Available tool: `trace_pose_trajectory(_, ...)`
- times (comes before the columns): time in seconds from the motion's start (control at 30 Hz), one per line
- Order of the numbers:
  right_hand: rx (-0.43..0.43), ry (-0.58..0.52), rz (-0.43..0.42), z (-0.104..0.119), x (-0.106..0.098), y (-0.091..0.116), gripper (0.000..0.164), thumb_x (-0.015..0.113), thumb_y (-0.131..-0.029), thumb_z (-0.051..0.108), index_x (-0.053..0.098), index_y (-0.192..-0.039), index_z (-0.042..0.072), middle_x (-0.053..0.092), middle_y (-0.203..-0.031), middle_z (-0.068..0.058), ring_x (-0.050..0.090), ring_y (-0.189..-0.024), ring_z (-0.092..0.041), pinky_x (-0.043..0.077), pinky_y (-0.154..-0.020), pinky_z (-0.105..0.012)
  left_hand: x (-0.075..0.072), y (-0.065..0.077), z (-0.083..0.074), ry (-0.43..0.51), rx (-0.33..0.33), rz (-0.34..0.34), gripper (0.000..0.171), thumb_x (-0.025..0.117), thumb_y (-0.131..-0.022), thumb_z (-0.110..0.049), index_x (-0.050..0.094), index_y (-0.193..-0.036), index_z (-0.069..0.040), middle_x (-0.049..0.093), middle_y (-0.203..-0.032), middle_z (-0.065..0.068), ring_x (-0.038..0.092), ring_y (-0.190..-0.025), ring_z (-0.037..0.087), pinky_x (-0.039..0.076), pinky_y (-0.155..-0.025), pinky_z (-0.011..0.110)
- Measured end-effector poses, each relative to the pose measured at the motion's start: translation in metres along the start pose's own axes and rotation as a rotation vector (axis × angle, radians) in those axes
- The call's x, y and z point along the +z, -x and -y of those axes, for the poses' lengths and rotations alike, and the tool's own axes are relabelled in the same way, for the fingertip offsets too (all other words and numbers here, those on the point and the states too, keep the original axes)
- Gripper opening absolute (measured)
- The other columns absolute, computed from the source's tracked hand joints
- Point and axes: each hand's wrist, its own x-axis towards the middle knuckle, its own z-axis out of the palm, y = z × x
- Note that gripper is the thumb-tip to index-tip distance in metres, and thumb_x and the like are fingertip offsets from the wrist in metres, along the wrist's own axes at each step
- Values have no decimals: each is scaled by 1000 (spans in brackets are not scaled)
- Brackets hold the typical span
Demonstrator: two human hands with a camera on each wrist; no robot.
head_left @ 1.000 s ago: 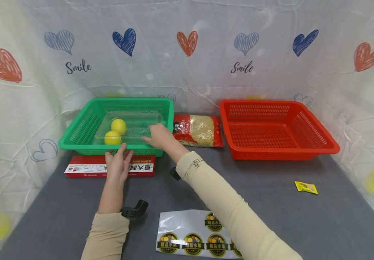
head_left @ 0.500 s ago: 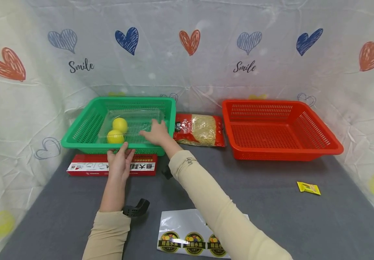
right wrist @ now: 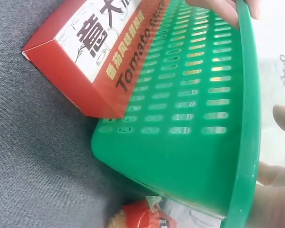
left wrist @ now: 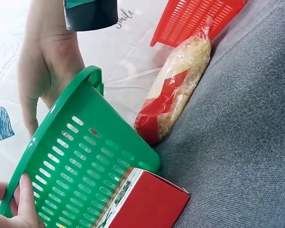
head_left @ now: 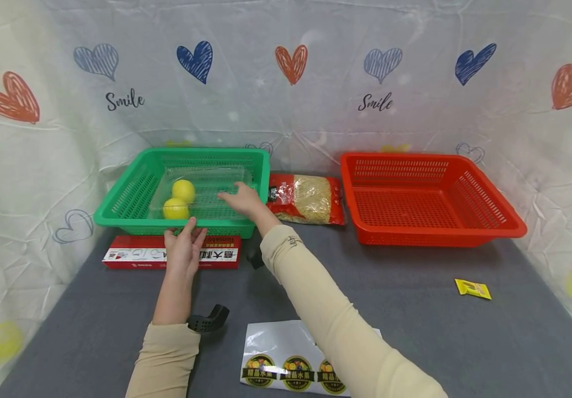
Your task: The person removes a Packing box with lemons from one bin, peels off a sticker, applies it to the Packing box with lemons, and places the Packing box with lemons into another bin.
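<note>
My left hand (head_left: 184, 247) holds the front rim of the green basket (head_left: 131, 222), with fingers on both sides of the rim in the right wrist view. Inside the basket lies a clear plastic box (head_left: 216, 171), and two yellow round fruits (head_left: 183, 191) show at its left side. My right hand (head_left: 243, 200) reaches over the basket's front right part, overlapping the right end of the clear box. Its thumb and fingers are spread apart in the right wrist view, with nothing seen between them.
A red Tomato sauce carton (head_left: 131, 261) lies before the green basket. A red-and-clear bag (head_left: 310, 199) lies between it and the red basket (head_left: 435, 235). A yellow packet (head_left: 472, 288) lies at the right. A sheet of round fruit stickers (head_left: 278, 337) lies in front, partly under my right sleeve.
My right hand lifted slightly off the clear box's right end, then turned so its fingers point more to the left. The left hand stays at the basket rim. The head view shifted slightly.
</note>
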Motion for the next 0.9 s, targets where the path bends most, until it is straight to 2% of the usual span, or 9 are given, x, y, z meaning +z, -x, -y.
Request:
trace_pose_trajectory(0.4,35,-93,76,-1,-2,1,60,53,-92,34,26,-144,18,29,-146,-8,43,-121,-29,44,-89,-45,1,3,0,1,-10,13,59,53,-91,-16,15,-134,-9,36,-104,2,49,-86,12,46,-86,23)
trace_pose_trajectory(0.6,-18,-106,76,-1,-3,2,60,56,-92,27,29,-144,16,29,-146,-9,40,-123,-27,44,-88,-42,1,3,-1,-12,-19,8,55,50,-93,-14,14,-135,-10,37,-103,3,49,-85,11,46,-86,23)
trace_pose_trajectory(0.67,-37,-107,78,-1,-3,1,59,55,-92,24,28,-144,16,30,-145,-9,49,-108,-27,45,-79,-38,1,3,-1,-10,-23,5,55,49,-93,-14,14,-136,-10,37,-104,3,49,-85,11,47,-85,23)
trace_pose_trajectory(0.73,-39,-114,73,-2,-2,0,58,55,-92,20,29,-144,17,32,-144,-9,54,-80,-23,44,-66,-35,1,3,-1,-7,-24,8,55,49,-93,-14,14,-136,-10,37,-105,2,49,-86,11,47,-85,23)
trace_pose_trajectory(0.8,-29,-135,63,-2,-1,-1,56,54,-92,17,30,-143,18,38,-139,-10,42,-54,-19,38,-53,-32,1,3,-2,-2,-24,10,56,50,-93,-14,14,-137,-10,37,-105,2,49,-86,11,47,-85,23)
trace_pose_trajectory(0.87,-15,-155,44,-1,0,-2,53,53,-92,16,33,-141,22,43,-134,-10,28,-43,-15,34,-45,-29,0,3,-2,0,-19,12,58,51,-92,-15,14,-137,-10,37,-105,2,49,-86,11,47,-85,23)
trace_pose_trajectory(0.9,-13,-162,33,-1,1,-2,52,53,-92,15,34,-140,23,45,-132,-10,29,-41,-14,33,-43,-28,0,3,-2,1,-15,14,59,52,-92,-16,14,-137,-10,37,-105,2,49,-86,11,47,-85,22)
